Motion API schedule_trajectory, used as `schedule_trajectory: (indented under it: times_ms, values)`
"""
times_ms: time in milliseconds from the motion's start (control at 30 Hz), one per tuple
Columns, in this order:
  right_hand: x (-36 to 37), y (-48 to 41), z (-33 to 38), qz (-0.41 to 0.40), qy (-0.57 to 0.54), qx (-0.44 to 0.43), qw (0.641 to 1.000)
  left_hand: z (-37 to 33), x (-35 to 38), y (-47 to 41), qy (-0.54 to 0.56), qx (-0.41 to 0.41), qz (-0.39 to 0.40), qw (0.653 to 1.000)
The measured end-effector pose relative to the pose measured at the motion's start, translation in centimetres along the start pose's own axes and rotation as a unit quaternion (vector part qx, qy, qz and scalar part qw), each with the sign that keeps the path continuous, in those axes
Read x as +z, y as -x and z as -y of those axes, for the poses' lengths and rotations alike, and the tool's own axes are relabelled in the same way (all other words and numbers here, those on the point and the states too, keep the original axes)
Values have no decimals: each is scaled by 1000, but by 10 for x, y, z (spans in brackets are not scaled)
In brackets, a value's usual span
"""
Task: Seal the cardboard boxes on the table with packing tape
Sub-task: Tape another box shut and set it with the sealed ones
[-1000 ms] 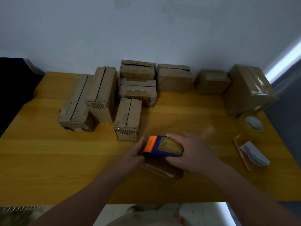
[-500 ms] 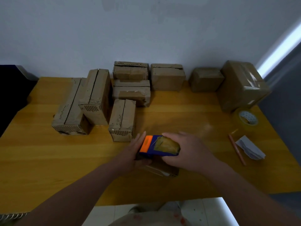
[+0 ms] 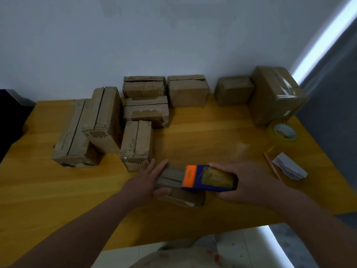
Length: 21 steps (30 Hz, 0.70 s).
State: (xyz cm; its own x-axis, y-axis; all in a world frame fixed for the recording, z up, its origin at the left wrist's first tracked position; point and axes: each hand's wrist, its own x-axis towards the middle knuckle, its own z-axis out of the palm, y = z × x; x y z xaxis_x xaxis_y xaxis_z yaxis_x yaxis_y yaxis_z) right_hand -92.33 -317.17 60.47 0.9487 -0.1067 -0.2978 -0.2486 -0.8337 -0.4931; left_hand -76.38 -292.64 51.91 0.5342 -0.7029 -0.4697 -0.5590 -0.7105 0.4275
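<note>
Bracing the small box (image 3: 171,176), lying long axis left-right near the front edge of the table (image 3: 58,190), with left hand (image 3: 144,183), fingers straight against its left end. Gripping tape dispenser (image 3: 209,178) in curled right hand (image 3: 253,183) over the right end, orange nose pointing left.

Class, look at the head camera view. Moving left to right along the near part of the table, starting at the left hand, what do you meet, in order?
left hand → small cardboard box → tape dispenser → right hand → pencil → folded paper
</note>
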Motion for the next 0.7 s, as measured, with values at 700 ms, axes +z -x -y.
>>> schedule_trajectory:
  times_ms: [700]
  values:
    - [49,-18,0,-56,-45,-34,997,-2,-4,9,-211,93,-77,970]
